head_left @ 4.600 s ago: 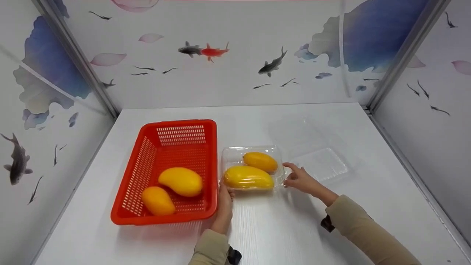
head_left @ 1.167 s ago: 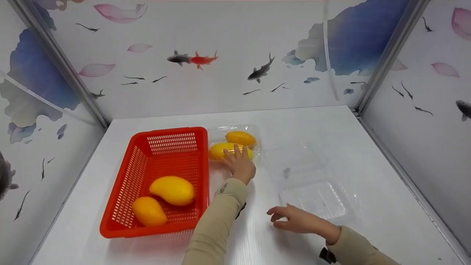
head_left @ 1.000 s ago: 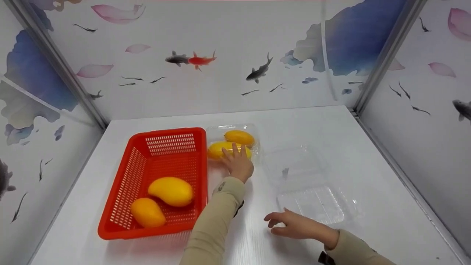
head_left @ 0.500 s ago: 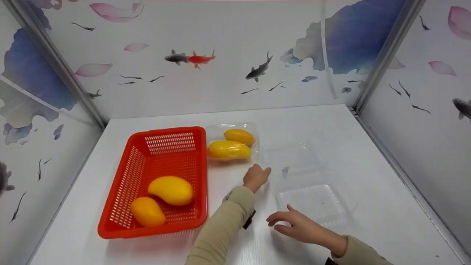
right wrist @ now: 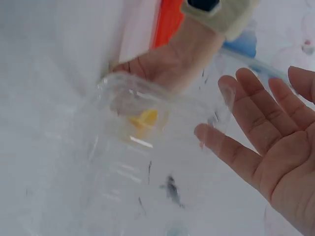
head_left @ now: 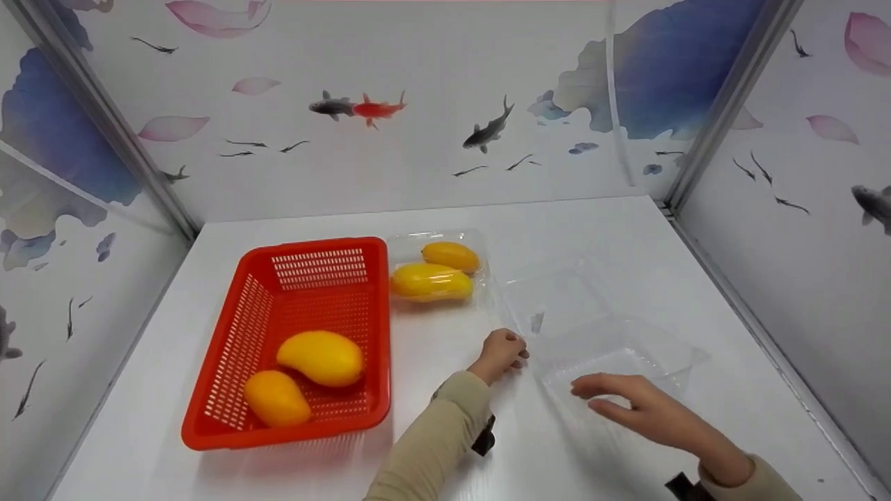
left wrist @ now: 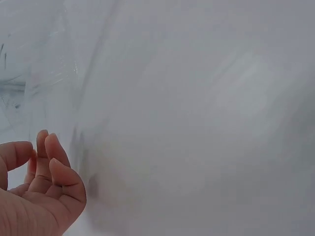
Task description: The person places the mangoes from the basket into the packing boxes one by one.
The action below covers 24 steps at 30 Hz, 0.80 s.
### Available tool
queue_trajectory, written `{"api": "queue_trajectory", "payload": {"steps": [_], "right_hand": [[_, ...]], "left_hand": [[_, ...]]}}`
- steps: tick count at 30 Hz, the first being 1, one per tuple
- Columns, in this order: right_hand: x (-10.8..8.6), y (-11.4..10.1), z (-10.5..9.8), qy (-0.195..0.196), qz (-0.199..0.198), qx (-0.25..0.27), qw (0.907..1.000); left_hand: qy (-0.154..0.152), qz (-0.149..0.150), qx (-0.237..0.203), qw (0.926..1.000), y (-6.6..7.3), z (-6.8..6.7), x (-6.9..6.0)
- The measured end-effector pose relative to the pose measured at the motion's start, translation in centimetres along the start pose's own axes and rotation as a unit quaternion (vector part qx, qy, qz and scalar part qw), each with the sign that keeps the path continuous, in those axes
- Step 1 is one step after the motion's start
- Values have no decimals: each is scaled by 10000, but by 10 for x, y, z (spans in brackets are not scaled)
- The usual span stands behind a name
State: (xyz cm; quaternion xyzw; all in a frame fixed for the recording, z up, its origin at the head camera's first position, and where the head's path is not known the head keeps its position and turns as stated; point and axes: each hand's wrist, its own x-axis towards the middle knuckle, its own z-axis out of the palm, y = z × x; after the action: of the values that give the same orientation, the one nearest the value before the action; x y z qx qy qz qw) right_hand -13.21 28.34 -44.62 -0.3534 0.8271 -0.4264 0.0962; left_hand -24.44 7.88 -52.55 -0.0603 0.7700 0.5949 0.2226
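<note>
An unfolded clear plastic box (head_left: 598, 355) is tilted at the right of the table in the head view. The left hand (head_left: 502, 353) pinches its left edge between thumb and curled fingers; the left wrist view shows that hand (left wrist: 42, 184) at lower left. Near the box's right part, the right hand (head_left: 647, 407) has its fingers spread and relaxed, gripping nothing. In the right wrist view the right hand (right wrist: 275, 142) is beside the clear plastic (right wrist: 123, 162); whether a fingertip touches it, I cannot tell.
A red basket (head_left: 386, 334) at left holds two yellow mangoes (head_left: 320, 358). Behind the hands, against the basket's right side, stands a closed clear box (head_left: 480, 240) with two yellow mangoes (head_left: 431, 282) inside. Printed walls (head_left: 431, 42) surround the white table (head_left: 445, 452).
The left hand has left the filled box, which was pushed back earlier, and taken the empty box's left edge. That box has tilted up. The right hand has moved right.
</note>
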Motion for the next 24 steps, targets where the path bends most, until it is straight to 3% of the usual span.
{"api": "queue_trajectory", "payload": {"steps": [3,5,10,14,17,19,24], "right_hand": [[-16,12,-19,773,-13,-267,9967],[-25,17,-30,1387,340,-754,9869],[-45,33,-50,2371,1738,-2003,9346],[-57,55,-64,2752,2311,-2058,9102],[-64,71,-72,2820,2632,-1846,9040],[-67,80,-75,2680,2877,-1642,9047],[-65,97,-73,1983,3172,-561,9257]], "left_hand": [[-24,-23,-118,9999,-1,4,-1],[-48,-3,-185,9998,-1,7,-1],[-93,-1,-252,9996,0,14,-3],[-137,150,-264,9994,-3,16,-3],[-101,356,-297,9989,-4,16,-5],[-4,469,-291,9985,-4,14,-7],[406,602,-235,9971,-1,2,-13]]}}
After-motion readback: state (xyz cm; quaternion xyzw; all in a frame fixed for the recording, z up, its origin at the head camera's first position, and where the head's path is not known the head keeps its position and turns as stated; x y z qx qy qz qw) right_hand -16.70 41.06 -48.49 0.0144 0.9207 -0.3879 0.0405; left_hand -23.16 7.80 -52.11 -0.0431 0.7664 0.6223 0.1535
